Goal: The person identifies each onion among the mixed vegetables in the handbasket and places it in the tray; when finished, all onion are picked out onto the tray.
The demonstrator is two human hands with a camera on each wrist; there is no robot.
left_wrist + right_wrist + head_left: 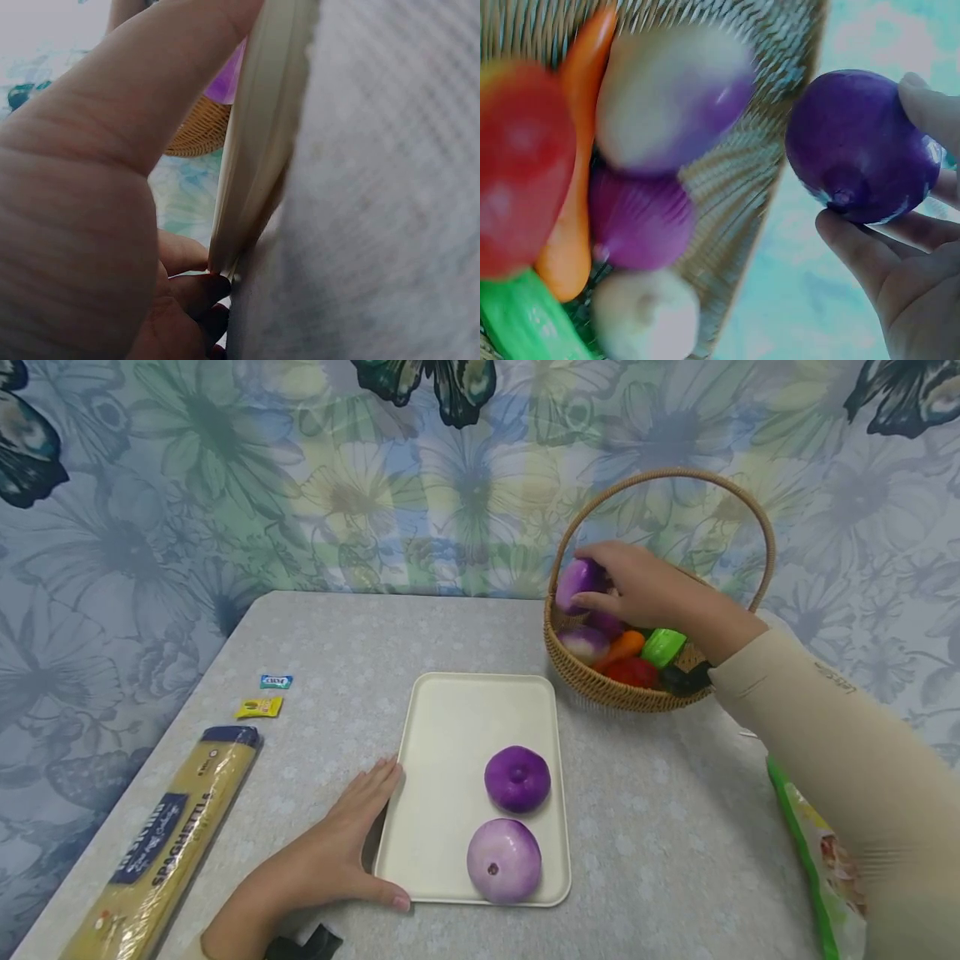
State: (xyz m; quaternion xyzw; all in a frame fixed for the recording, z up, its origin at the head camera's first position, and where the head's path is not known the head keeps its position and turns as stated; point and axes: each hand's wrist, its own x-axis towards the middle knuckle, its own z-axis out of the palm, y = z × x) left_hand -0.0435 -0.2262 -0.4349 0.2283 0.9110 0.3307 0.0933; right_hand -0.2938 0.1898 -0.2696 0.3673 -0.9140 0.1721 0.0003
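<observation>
My right hand point(637, 585) grips a round purple onion point(581, 585) above the left rim of the wicker basket point(622, 693). In the right wrist view, thumb and fingers hold this onion point(862, 146) beside the basket wall. My left hand point(337, 843) rests at the left side of a cream tray point(450, 735), fingers along its edge and thumb by the near corner. Two round vegetables lie on the tray's right side: a dark purple onion point(517, 779) and a paler purple one point(504, 861). The left wrist view shows fingers point(184, 253) touching the tray rim point(255, 127).
In the basket lie a white-and-purple turnip point(675, 97), another purple onion point(641, 217), a carrot point(585, 150), a red vegetable point(525, 165) and a green one point(663, 647). A spaghetti pack point(168, 835), two small wrapped sweets point(259, 707) and a green-edged bag point(817, 860) lie around.
</observation>
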